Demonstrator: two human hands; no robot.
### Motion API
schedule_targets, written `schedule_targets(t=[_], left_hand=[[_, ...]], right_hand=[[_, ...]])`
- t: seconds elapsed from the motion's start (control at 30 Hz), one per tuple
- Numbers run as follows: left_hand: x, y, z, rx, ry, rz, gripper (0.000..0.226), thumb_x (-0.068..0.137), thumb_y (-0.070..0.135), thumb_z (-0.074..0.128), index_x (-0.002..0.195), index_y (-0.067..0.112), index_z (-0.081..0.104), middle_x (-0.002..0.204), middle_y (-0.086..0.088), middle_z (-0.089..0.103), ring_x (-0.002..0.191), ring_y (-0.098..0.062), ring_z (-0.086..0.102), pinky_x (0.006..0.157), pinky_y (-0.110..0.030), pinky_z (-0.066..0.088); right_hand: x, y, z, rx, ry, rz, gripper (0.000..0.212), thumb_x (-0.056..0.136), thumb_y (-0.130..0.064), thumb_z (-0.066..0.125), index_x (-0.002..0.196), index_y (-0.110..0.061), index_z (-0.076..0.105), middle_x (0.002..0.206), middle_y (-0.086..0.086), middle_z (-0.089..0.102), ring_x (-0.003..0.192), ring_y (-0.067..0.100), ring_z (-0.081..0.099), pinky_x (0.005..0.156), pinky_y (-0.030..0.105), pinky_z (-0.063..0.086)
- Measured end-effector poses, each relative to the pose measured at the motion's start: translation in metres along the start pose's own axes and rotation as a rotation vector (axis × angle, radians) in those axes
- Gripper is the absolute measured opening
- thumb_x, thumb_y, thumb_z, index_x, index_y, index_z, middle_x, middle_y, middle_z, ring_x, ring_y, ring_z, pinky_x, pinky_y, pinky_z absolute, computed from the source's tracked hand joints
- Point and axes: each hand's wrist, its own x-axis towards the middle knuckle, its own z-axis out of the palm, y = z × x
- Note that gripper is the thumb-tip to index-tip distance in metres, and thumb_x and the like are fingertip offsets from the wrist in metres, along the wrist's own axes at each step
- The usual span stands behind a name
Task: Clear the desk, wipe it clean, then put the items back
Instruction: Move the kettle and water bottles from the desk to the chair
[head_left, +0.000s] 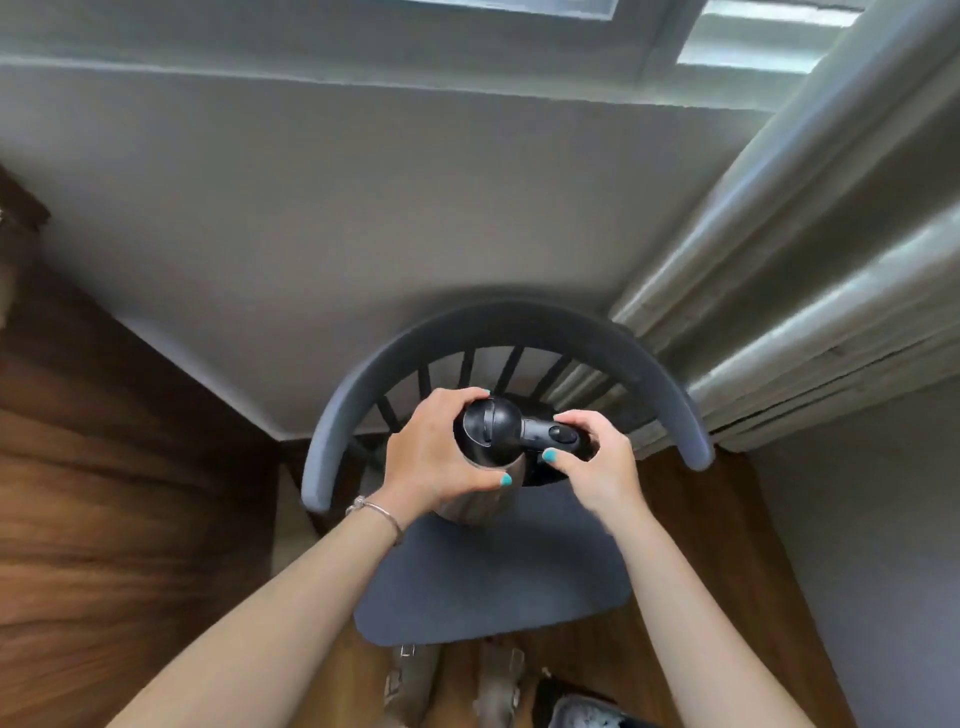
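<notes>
Forearms: both reach from the near edge toward the chair; feet show on the wooden floor (130, 493) below
Left hand (436, 457): fingers curled around the kettle (488, 457) body and lid
Right hand (592, 462): gripping the kettle's black handle
Kettle: held over the far part of the chair seat (493, 587); contact with the seat cannot be told
Progress: judged to be the clearing stage; desk out of view, so wiping and returning look undone
Room: curved chair back (498, 322) rings the far side, curtain (831, 260) close right; the near seat lies bare
</notes>
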Motion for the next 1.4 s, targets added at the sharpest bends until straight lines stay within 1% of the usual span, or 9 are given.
schedule_targets(t=[0.1,0.43,0.83,0.9,1.0,1.07,1.17,1.3,1.4], left_hand=[[0.02,-0.024,0.036,-0.037,0.015,-0.035,0.086,0.048,0.055,0.083,0.125,0.041,0.049,0.119,0.022,0.051,0.111,-0.003,0.051,0.084,-0.038,0.054],[0.074,-0.073,0.11,-0.174,0.092,-0.092,0.091,0.044,0.033,0.093,0.126,0.029,0.054,0.114,0.015,0.05,0.109,-0.009,0.053,0.092,-0.029,0.046],[0.077,-0.088,0.137,-0.226,0.107,-0.139,0.095,0.049,0.028,0.094,0.132,0.025,0.049,0.128,0.009,0.046,0.123,-0.013,0.045,0.104,-0.027,0.037],[0.074,-0.089,0.139,-0.151,0.085,-0.139,0.097,0.055,0.033,0.09,0.138,0.027,0.041,0.137,0.006,0.04,0.131,-0.016,0.036,0.109,-0.035,0.035],[0.059,-0.089,0.148,-0.056,0.098,-0.241,0.116,0.061,0.044,0.087,0.151,0.021,0.016,0.153,-0.004,0.019,0.145,-0.023,0.01,0.12,-0.038,0.015],[0.035,-0.09,0.156,-0.076,0.09,-0.37,0.122,0.068,0.049,0.082,0.153,0.016,0.0,0.16,-0.003,0.002,0.148,-0.02,-0.005,0.12,-0.032,0.001],[-0.025,-0.1,0.179,-0.034,-0.115,-0.538,0.096,0.089,0.054,0.057,0.153,0.027,-0.01,0.161,0.003,-0.016,0.147,-0.015,-0.02,0.12,-0.035,-0.007],[-0.122,-0.117,0.215,0.147,-0.438,-0.674,0.071,0.098,0.053,0.035,0.151,0.04,-0.012,0.161,0.003,-0.017,0.148,-0.019,-0.018,0.12,-0.041,-0.006],[-0.178,-0.118,0.229,0.178,-0.534,-0.704,0.07,0.099,0.051,0.034,0.151,0.037,-0.011,0.161,0.004,-0.016,0.148,-0.019,-0.016,0.119,-0.04,-0.003]], right_hand=[[0.034,0.025,0.015,0.003,0.002,0.043,0.041,0.083,0.001,0.071,0.116,-0.021,0.062,0.114,-0.008,0.059,0.109,0.01,0.054,0.094,0.027,0.046],[0.116,0.076,0.043,0.0,0.046,0.007,0.042,0.08,0.003,0.072,0.114,-0.019,0.065,0.117,-0.003,0.055,0.107,0.012,0.051,0.097,0.025,0.044],[0.144,0.102,0.051,-0.057,-0.005,-0.057,0.041,0.084,-0.001,0.07,0.118,-0.021,0.062,0.128,0.0,0.046,0.113,0.011,0.047,0.092,0.011,0.033],[0.139,0.109,0.055,0.0,0.028,-0.051,0.05,0.083,-0.005,0.072,0.127,-0.023,0.057,0.134,0.001,0.046,0.119,0.011,0.047,0.096,0.013,0.034],[0.122,0.13,0.061,0.244,0.044,0.179,0.085,0.084,-0.012,0.074,0.152,-0.023,0.024,0.154,0.004,0.035,0.139,0.015,0.035,0.111,0.03,0.032],[0.103,0.153,0.065,0.246,-0.028,0.357,0.091,0.089,-0.015,0.07,0.156,-0.021,0.009,0.159,0.005,0.026,0.144,0.019,0.029,0.113,0.034,0.03],[0.062,0.202,0.074,-0.086,-0.271,0.479,0.082,0.093,-0.024,0.064,0.156,-0.024,0.01,0.162,0.003,0.017,0.147,0.024,0.023,0.115,0.036,0.026],[0.004,0.262,0.071,-0.61,-0.645,0.309,0.076,0.097,-0.026,0.055,0.156,-0.018,0.008,0.164,-0.001,-0.007,0.151,0.02,-0.003,0.119,0.027,0.005],[-0.022,0.276,0.059,-0.686,-0.762,0.247,0.072,0.099,-0.022,0.051,0.156,-0.024,0.007,0.162,-0.009,-0.013,0.149,0.014,-0.013,0.118,0.027,0.005]])
